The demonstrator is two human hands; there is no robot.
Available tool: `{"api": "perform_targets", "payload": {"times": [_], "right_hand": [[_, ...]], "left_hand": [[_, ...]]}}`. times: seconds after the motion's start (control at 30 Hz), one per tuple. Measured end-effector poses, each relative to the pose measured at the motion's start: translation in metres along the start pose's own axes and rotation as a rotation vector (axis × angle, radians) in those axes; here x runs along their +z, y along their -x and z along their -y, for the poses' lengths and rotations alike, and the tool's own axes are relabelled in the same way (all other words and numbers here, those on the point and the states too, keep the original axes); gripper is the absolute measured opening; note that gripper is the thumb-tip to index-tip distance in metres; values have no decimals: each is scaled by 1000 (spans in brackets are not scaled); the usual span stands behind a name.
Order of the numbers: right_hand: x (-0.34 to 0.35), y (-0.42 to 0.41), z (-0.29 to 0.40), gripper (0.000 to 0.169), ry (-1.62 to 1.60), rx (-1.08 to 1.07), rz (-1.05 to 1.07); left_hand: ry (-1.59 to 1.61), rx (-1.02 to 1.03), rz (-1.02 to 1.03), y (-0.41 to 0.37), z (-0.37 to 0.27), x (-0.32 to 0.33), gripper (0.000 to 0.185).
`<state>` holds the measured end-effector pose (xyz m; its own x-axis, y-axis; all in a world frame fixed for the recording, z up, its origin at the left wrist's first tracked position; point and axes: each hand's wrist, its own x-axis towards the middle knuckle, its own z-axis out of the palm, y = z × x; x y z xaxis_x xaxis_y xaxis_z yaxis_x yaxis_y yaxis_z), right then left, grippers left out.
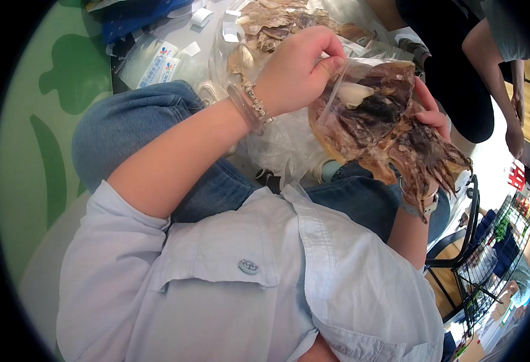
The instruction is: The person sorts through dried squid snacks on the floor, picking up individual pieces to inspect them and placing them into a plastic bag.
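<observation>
My right hand [432, 113] holds a flattened, brown dried squid [364, 117] in front of my knees. Its tentacles [428, 158] hang down over my right wrist, which has a watch [421, 206]. A pale, whitish lump [355, 95] shows on its body. Clear plastic film [337, 88] lies along the squid's upper left part. With thumb and forefinger together, my left hand [303, 72] pinches the film's edge; I cannot tell how far the film wraps the squid. Beyond my hands, a large clear plastic bag [222, 50] holds several more dried squid [283, 25].
Clear packets with printed labels [158, 65] lie beyond my left knee, near white paper strips [201, 17] and a blue bag [133, 20]. Another person's arm [496, 68] and dark-clothed leg [459, 90] are close on the right. A black wire basket [496, 267] stands at lower right.
</observation>
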<state>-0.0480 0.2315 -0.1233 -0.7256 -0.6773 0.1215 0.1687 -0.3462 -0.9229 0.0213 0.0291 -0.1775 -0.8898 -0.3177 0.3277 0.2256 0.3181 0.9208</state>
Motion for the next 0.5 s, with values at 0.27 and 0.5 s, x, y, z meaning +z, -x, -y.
{"api": "perform_targets", "payload": {"times": [0.27, 0.5], "right_hand": [[-5, 0, -7, 26, 37, -65, -19], [1, -4, -3, 33, 992, -118, 28]], "left_hand": [[120, -255, 76, 11, 8, 13, 6], [130, -251, 26, 18, 2, 20, 5]]}}
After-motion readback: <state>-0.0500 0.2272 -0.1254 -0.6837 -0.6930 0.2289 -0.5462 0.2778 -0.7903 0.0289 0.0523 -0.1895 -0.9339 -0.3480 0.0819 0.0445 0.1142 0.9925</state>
